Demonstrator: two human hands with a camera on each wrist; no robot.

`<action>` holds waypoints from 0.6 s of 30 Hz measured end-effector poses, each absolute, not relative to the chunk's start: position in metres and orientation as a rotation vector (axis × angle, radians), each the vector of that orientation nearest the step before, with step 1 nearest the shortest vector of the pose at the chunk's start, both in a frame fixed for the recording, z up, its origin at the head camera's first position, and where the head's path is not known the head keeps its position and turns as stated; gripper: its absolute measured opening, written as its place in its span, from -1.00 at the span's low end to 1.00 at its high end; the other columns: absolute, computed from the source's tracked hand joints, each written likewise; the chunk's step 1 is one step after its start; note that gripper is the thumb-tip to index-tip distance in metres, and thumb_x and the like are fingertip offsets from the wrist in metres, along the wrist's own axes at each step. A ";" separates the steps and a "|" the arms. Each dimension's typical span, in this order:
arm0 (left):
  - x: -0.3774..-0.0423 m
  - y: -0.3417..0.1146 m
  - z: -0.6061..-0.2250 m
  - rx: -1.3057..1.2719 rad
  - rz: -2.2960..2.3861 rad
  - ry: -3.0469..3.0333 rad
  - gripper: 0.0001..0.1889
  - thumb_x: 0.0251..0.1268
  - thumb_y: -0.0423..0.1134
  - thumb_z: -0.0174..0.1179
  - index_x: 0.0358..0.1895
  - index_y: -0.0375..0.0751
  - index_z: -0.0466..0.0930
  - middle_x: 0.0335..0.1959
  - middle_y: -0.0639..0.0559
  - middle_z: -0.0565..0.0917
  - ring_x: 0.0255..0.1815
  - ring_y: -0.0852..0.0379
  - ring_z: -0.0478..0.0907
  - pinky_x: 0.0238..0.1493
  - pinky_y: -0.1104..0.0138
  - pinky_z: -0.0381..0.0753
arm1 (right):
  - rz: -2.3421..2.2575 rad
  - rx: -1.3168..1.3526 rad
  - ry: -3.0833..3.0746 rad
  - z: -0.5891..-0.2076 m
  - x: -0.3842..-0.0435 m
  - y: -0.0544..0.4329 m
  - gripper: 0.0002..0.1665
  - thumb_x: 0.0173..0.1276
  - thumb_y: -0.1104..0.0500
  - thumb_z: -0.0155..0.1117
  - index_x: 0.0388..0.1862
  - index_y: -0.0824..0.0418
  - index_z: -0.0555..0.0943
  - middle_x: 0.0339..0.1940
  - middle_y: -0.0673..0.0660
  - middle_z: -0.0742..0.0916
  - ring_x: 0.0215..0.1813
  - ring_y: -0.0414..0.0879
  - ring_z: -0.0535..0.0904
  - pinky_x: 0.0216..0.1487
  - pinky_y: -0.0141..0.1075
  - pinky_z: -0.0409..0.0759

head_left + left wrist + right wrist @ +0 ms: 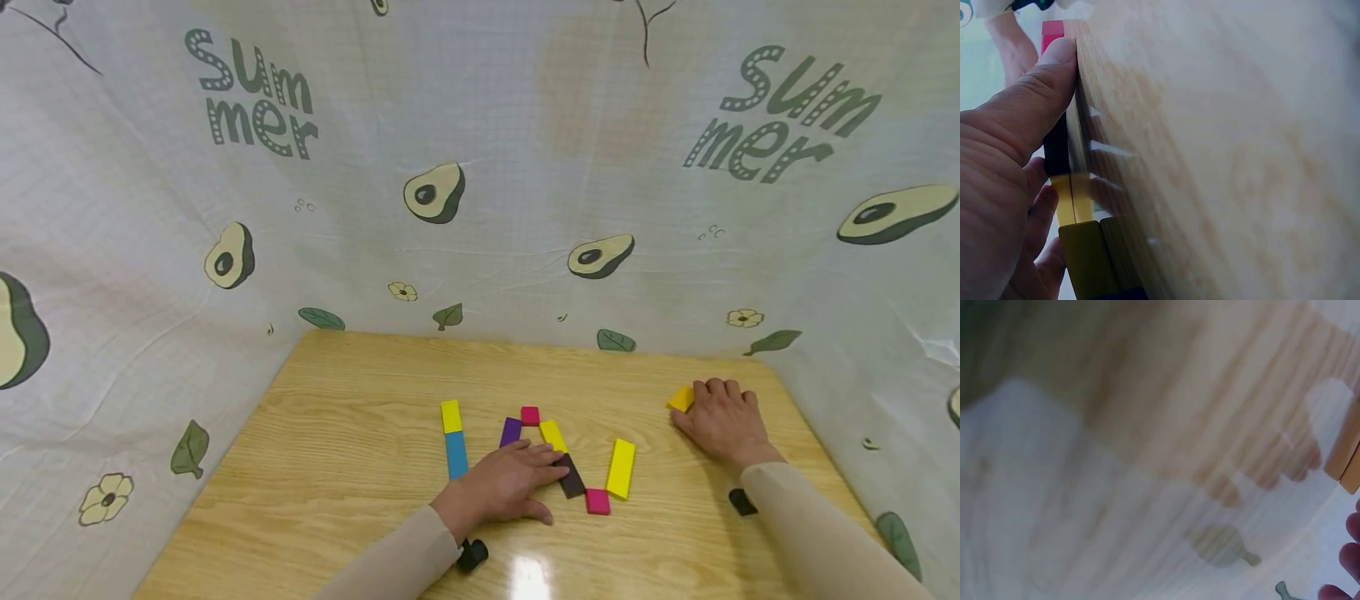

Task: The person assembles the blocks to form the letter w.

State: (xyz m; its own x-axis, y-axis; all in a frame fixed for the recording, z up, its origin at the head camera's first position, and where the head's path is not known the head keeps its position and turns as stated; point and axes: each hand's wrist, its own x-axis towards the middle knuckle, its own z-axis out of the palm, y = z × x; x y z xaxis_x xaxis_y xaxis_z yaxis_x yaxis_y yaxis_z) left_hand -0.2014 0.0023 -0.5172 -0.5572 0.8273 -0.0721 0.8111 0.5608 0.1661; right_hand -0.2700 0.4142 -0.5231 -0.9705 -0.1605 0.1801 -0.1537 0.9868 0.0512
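Observation:
My left hand (510,485) lies over the row of flat blocks, fingers spread, its fingertips touching the black block (572,477). The purple block (511,431) is partly hidden behind it, and a yellow block (552,435) meets the black one's far end. In the left wrist view, the thumb (1041,87) reaches along the blocks beside a pink-red block (1052,30). Over at the right, my right hand (723,421) holds an orange-yellow block (681,398) between thumb and fingers, low at the table. The right wrist view shows only part of this block (1344,450).
Left of the row, a yellow block (451,417) and a blue block (457,455) join end to end. A pink-red square (530,416) sits at the zigzag's top, another (597,502) at its bottom beside a yellow block (621,469). A printed cloth (510,167) encloses the wooden table (337,467).

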 end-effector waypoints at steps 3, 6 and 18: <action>-0.201 0.002 -0.517 1.393 0.173 2.647 -0.25 0.51 0.31 0.10 0.66 0.14 0.28 0.68 0.19 0.27 0.70 0.22 0.16 0.69 0.16 0.11 | -0.046 0.238 -2.968 -0.523 -0.270 0.416 -0.23 0.56 -0.29 0.11 0.05 0.48 0.49 0.01 0.51 0.57 0.00 0.44 0.42 -0.07 0.27 0.33; -0.200 0.003 -0.517 1.392 0.162 2.651 -0.25 0.51 0.32 0.09 0.66 0.15 0.28 0.68 0.20 0.26 0.70 0.22 0.16 0.69 0.16 0.11 | -0.042 0.238 -2.988 -0.523 -0.271 0.417 -0.23 0.58 -0.30 0.08 0.02 0.48 0.50 -0.03 0.47 0.58 -0.04 0.40 0.41 -0.09 0.25 0.32; -0.201 0.002 -0.520 1.398 0.155 2.663 -0.25 0.52 0.33 0.07 0.66 0.16 0.28 0.68 0.20 0.27 0.70 0.23 0.15 0.69 0.17 0.10 | 0.017 0.202 -3.044 -0.522 -0.272 0.415 -0.27 0.55 -0.24 0.10 0.00 0.50 0.54 -0.07 0.46 0.57 -0.02 0.41 0.40 -0.04 0.29 0.30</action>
State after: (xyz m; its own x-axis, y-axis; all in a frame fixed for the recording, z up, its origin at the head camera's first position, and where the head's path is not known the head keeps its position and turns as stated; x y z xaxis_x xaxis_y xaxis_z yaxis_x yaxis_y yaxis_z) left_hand -0.2006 0.0019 -0.5196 -0.5624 0.8242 -0.0670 0.8108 0.5655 0.1508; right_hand -0.2721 0.4154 -0.5216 -0.9871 -0.1312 0.0917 -0.1322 0.9912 -0.0048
